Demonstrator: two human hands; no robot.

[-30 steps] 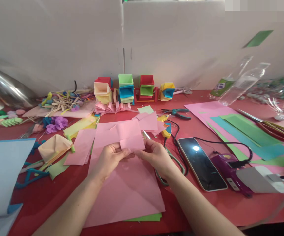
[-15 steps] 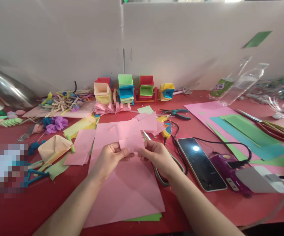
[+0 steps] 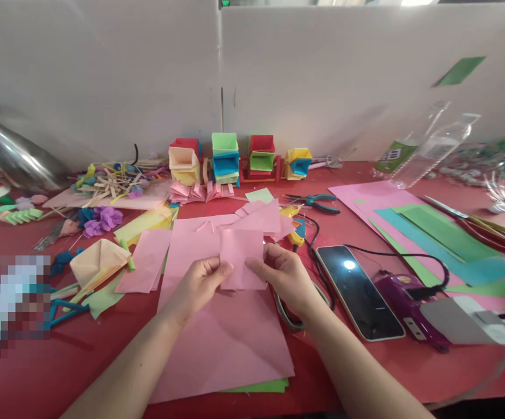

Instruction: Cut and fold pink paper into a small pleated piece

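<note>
A small rectangle of pink paper (image 3: 242, 247) is held up between my two hands. My left hand (image 3: 202, 285) pinches its left edge, thumb on the front. On the opposite edge, my right hand (image 3: 285, 276) grips it with the thumb on its face and the fingers curled behind. Below it lies a large pink sheet (image 3: 221, 349), with a green sheet (image 3: 265, 386) peeking out beneath. Cut pink pieces (image 3: 261, 218) lie behind my hands, and more pink strips (image 3: 145, 262) sit to the left.
A phone (image 3: 359, 291), a purple power adapter (image 3: 409, 308) and cables lie at right. Behind stand folded paper boxes (image 3: 225, 154), pliers (image 3: 315, 201) and a yellow glue gun (image 3: 296, 233). Scissors (image 3: 475, 224) rest on coloured sheets, near plastic bottles (image 3: 431, 148). A metal flask (image 3: 16, 151) stands left.
The pink paper, earlier showing a creased, partly folded shape, now appears as a smaller flat upright rectangle. My right thumb has moved onto its face. Both hands remain in nearly the same place.
</note>
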